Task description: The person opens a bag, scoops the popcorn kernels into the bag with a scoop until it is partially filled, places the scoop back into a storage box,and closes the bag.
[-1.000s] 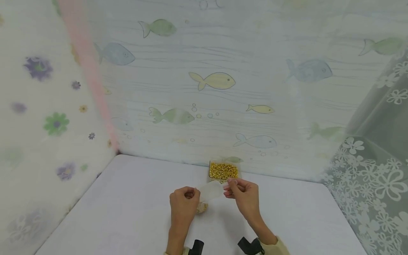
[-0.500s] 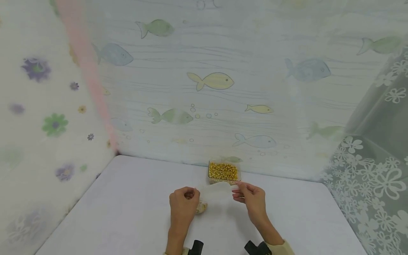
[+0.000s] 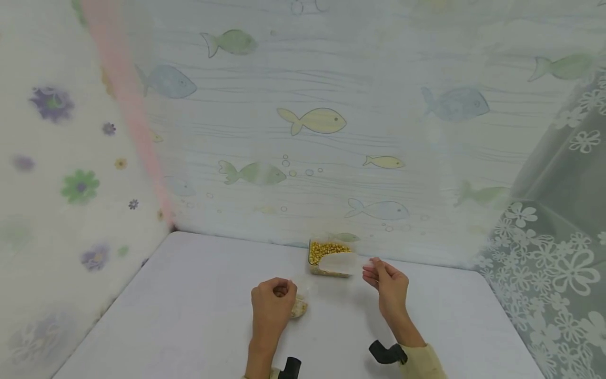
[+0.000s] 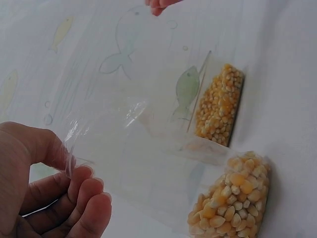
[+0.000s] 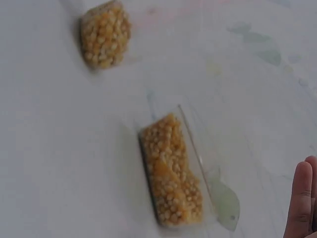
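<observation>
In the head view my left hand [image 3: 274, 302] pinches the top of a clear plastic bag [image 3: 300, 308]. The left wrist view shows the thin film [image 4: 134, 111] stretching from my left fingers [image 4: 91, 196] down to corn kernels [image 4: 233, 198] in its bottom. My right hand [image 3: 390, 287] is raised at the right, thumb and fingertips pinching the end of a white, round-ended thing like a scoop [image 3: 337, 262]. Its rounded end overlaps a clear rectangular box [image 3: 329, 274] of corn kernels. Only a few right fingers [image 5: 301, 198] show in the right wrist view.
The table [image 3: 208, 316] has a white cover. Behind the box hangs a fish-patterned sheet [image 3: 312, 173], close to the table's far edge. A flowered sheet [image 3: 61, 210] stands on the left, and a lace-patterned curtain [image 3: 558, 252] on the right.
My right hand has moved away from my left hand, to the right and finally a little upward. The white thing has moved with it from near the bag to the box. The left hand holds still.
</observation>
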Action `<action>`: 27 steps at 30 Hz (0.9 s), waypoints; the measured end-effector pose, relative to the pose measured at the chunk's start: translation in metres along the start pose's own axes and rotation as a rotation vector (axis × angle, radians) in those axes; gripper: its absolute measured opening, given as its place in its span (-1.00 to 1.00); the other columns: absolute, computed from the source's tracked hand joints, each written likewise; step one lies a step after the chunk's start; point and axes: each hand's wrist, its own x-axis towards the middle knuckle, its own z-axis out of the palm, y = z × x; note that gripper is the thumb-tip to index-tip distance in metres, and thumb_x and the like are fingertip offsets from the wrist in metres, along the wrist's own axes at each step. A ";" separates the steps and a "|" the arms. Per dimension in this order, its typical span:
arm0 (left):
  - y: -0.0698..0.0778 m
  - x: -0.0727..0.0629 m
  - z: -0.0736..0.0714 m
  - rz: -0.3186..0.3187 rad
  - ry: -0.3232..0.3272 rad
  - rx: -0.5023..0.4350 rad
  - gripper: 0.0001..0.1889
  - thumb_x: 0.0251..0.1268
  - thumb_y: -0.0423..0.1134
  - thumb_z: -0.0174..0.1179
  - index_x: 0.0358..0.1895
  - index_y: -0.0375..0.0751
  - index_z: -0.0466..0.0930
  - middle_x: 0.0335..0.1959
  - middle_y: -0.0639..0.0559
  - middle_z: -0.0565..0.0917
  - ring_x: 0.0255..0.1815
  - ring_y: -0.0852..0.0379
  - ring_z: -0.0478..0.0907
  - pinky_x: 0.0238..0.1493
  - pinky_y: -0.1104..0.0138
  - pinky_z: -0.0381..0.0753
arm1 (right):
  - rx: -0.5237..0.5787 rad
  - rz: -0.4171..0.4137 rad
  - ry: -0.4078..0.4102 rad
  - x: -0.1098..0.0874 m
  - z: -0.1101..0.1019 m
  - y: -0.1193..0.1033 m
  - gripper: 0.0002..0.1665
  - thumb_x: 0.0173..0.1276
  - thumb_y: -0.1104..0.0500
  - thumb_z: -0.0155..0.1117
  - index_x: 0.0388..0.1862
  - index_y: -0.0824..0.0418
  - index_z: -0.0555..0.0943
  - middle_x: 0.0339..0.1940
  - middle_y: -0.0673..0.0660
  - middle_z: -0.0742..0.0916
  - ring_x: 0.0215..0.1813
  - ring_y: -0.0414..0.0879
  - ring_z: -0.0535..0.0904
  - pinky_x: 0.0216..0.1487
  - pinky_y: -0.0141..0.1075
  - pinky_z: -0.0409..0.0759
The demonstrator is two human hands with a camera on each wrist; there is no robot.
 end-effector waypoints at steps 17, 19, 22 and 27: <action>0.000 0.001 0.000 -0.009 -0.008 -0.013 -0.87 0.20 -0.43 0.30 -0.49 -0.25 0.75 -0.66 0.12 0.62 -0.63 0.26 0.52 -0.51 0.41 0.57 | -0.329 -0.463 -0.028 0.023 0.017 0.007 -0.77 0.45 0.37 0.24 -0.18 0.61 0.69 -0.40 0.54 0.74 -0.50 -0.05 0.76 -0.38 -0.30 0.72; 0.000 0.001 0.000 -0.004 -0.012 -0.017 -0.87 0.20 -0.43 0.30 -0.49 -0.26 0.75 -0.66 0.12 0.62 -0.63 0.27 0.52 -0.51 0.41 0.57 | -0.330 -0.454 -0.026 0.026 0.018 0.012 -0.76 0.45 0.37 0.24 -0.18 0.62 0.68 -0.40 0.53 0.74 -0.50 -0.05 0.76 -0.39 -0.32 0.72; 0.000 0.002 0.000 0.000 -0.014 -0.021 -0.87 0.21 -0.43 0.29 -0.48 -0.27 0.75 -0.66 0.12 0.62 -0.64 0.27 0.52 -0.52 0.40 0.57 | -0.317 -0.398 -0.015 0.034 0.018 0.021 -0.72 0.47 0.34 0.24 -0.16 0.63 0.67 -0.40 0.50 0.75 -0.52 -0.13 0.75 -0.41 -0.36 0.71; 0.000 0.002 0.000 0.001 -0.011 -0.018 -0.87 0.20 -0.43 0.30 -0.49 -0.27 0.75 -0.67 0.12 0.62 -0.64 0.27 0.51 -0.52 0.40 0.57 | -0.239 -0.221 0.011 0.042 0.015 0.031 -0.63 0.48 0.27 0.25 -0.08 0.67 0.63 -0.45 0.33 0.79 -0.53 -0.25 0.73 -0.40 -0.36 0.71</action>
